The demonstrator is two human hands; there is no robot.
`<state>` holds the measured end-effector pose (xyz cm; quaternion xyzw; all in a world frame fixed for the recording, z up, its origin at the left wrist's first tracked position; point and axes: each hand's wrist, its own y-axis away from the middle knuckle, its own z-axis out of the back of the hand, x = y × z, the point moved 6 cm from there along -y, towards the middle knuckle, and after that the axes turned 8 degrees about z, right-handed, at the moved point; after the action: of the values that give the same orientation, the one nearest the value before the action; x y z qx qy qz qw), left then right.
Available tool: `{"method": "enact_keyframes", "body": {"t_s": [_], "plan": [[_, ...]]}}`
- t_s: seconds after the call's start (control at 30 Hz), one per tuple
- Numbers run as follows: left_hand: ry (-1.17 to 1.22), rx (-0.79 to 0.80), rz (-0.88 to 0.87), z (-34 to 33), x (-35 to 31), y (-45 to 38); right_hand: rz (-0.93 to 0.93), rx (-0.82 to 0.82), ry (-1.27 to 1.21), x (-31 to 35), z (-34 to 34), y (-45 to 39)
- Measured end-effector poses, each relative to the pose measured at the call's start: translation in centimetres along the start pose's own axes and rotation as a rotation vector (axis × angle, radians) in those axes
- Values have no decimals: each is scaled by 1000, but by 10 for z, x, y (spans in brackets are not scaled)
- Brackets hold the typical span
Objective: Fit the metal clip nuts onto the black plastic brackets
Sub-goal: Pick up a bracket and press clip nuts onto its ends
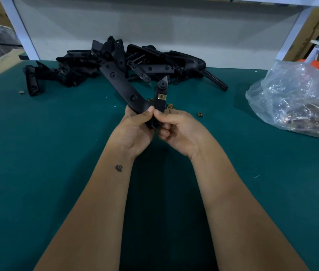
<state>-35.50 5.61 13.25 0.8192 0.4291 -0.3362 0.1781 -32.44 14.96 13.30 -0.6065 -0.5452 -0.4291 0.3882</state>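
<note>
While both thumbs meet at its bend, the V-shaped bracket (127,89) is gripped by both hands above the green table (37,153): left hand (133,132) curled round the long arm's base, right hand (176,130) curled at the short arm's base, thumb pressed on it. A brass clip nut (161,96) sits on the short arm, w/ the hole showing. Just behind the hands, a few loose nuts (199,114) lie on the table, partly hidden by the bracket & fingers. Further back, a pile of brackets (80,65) lies along the table's far edge; one nut (21,92) lies near its left end. Far right: clear bag (295,98) of nuts, well apart from the hands.
</note>
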Motion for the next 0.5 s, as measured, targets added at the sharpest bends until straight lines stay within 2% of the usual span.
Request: {"method": "enact_keyframes", "body": {"t_s": [0.17, 0.27, 0.5], "plan": [[106, -29, 18, -3, 8, 1, 75, -92, -62, 0, 3, 3], [67, -36, 42, -8, 9, 4, 130, -167, -156, 0, 4, 9], [47, -152, 9, -40, 32, 10, 278, -367, 129, 24, 36, 50]]}}
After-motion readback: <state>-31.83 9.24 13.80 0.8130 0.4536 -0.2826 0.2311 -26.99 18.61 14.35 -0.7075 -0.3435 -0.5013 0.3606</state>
